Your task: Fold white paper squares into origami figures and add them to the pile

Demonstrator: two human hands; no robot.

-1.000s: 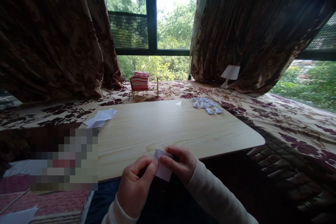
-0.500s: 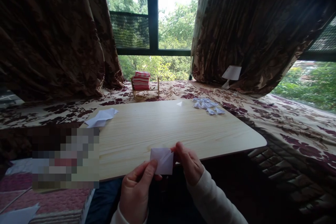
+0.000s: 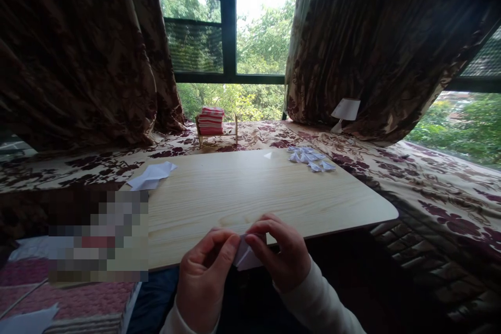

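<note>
A small white folded paper (image 3: 246, 257) is pinched between both my hands at the near edge of the light wooden table (image 3: 250, 193). My left hand (image 3: 203, 279) grips it from the left with thumb and forefinger. My right hand (image 3: 281, 253) closes over its top and right side, hiding most of it. Both sleeves are cream coloured.
A pile of several small folded paper pieces (image 3: 309, 158) lies at the table's far right, one single piece (image 3: 267, 155) beside it. Loose white sheets (image 3: 152, 176) lie at the far left. A small wooden rack with striped cloth (image 3: 211, 121) stands by the window. Floral bedding surrounds the table.
The paper was held open and flat half a second ago; now both hands have closed in on it and it is folded smaller, mostly covered by my fingers.
</note>
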